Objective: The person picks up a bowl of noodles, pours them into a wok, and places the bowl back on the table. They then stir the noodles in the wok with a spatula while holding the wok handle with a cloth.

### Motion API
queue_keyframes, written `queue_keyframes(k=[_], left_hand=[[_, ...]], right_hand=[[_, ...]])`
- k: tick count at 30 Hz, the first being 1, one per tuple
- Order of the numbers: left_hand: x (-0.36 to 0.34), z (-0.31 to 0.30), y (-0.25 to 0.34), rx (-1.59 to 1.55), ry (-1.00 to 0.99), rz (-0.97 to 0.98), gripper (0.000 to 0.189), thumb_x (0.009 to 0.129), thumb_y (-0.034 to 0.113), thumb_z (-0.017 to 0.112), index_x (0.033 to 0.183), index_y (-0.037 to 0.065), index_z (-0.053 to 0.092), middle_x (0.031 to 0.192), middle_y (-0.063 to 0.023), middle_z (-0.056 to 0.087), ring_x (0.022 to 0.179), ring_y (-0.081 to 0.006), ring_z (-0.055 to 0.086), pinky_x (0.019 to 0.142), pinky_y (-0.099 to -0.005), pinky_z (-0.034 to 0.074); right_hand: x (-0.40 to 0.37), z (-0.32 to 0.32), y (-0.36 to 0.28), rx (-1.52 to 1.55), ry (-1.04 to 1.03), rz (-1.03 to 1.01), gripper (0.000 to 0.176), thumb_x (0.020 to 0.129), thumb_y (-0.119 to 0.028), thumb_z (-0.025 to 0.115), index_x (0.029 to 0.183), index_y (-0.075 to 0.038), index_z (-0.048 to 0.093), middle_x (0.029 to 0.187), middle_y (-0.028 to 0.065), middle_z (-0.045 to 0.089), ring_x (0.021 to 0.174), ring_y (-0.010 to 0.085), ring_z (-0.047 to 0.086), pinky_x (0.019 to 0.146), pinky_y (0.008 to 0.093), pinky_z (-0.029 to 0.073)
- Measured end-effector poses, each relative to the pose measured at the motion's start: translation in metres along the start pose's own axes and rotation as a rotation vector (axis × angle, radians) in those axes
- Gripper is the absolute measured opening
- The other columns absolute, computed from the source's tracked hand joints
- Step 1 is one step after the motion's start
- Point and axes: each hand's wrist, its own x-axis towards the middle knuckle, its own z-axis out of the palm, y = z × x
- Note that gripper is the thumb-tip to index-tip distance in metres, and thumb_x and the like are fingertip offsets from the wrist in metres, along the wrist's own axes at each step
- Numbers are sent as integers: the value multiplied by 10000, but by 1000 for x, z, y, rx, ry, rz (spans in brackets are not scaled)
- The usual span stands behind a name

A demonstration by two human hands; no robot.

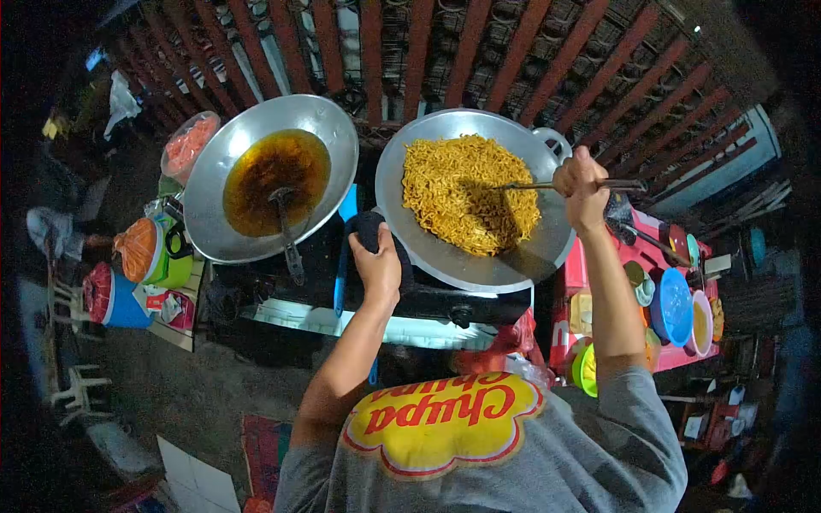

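L hand [377,267]: cloth [369,228] @ wok rim [475,288], R hand [585,191]: utensil [535,185], room round noodles [445,192]

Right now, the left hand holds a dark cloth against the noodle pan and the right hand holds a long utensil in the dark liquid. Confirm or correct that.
One correction: the head view shows the right hand holding the long utensil in the noodles, not the dark liquid. The left hand holds the dark cloth as stated.
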Motion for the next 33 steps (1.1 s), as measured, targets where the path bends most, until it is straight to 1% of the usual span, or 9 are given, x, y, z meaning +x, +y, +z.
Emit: queue_keyframes(k=[2, 4, 11, 12, 15, 23, 29, 31, 33], left_hand=[[3, 6, 4, 8, 8, -10, 668, 834, 282, 526, 1289, -49, 164, 1200, -186, 387, 1072, -248, 411, 902, -311, 328], [6, 5, -6, -32, 54, 95, 356, 831, 219, 527, 1060, -23, 399, 981, -155, 509, 900, -228, 498, 780, -317, 385], [2, 7, 2, 79, 117, 24, 464, 818, 263, 535, 1135, -29, 364, 1077, -204, 473, 986, -286, 476, 843, -354, 364], [6, 3, -1, 98, 29, -37, 764, 822, 336, 521, 1315, -46, 79, 1284, -218, 286, 1162, -281, 335, 966, -347, 264], [11, 3, -4, 63, 57, 64, 518, 814, 270, 536, 1175, -42, 335, 1107, -222, 460, 1020, -304, 465, 860, -353, 362], [8, 5, -3, 47, 98, 82, 378, 812, 254, 547, 1018, -28, 402, 977, -174, 514, 892, -263, 508, 785, -338, 391], [16, 1, -5, 99, 44, 42, 606, 810, 304, 533, 1219, -66, 280, 1186, -268, 399, 1105, -343, 408, 912, -360, 328], [9, 5, 3, 164, 134, 32, 600, 810, 300, 534, 1204, -78, 286, 1200, -266, 387, 1106, -346, 408, 908, -358, 332], [11, 3, 0, 81, 64, 38, 603, 809, 298, 536, 1201, -86, 284, 1200, -264, 386, 1109, -344, 402, 914, -358, 324]], right_hand=[[-2, -1, -30, -55, 103, -124, 409, 869, -327, 457, 545, -134, 298, 475, -33, 252, 405, 83, 227, 399, 262, 177], [-10, 4, -61, 32, 56, -137, 407, 873, -329, 444, 540, -140, 309, 470, -38, 259, 398, 84, 227, 394, 263, 181], [-43, 4, -19, -5, 45, -32, 413, 872, -337, 434, 551, -124, 287, 479, -32, 221, 407, 89, 206, 409, 265, 179], [-40, 2, -28, 68, 32, -26, 401, 874, -306, 438, 553, -121, 286, 475, -35, 226, 402, 86, 204, 400, 264, 178], [-25, 12, -67, 246, -123, -86, 384, 875, -290, 425, 559, -126, 279, 474, -29, 237, 393, 95, 194, 390, 272, 176], [-15, 31, 7, 129, -216, 27, 390, 867, -286, 456, 558, -118, 289, 497, -34, 235, 415, 90, 222, 406, 258, 179], [-15, 31, -73, 186, -226, -103, 430, 878, -362, 386, 535, -124, 282, 441, -29, 197, 379, 97, 164, 409, 273, 140], [-23, 40, -55, 130, -94, 19, 404, 888, -325, 378, 547, -127, 294, 443, -22, 208, 377, 105, 169, 408, 272, 167], [-28, 42, -17, 209, -222, 51, 396, 885, -319, 391, 552, -126, 299, 449, -15, 221, 385, 103, 182, 407, 270, 173]])
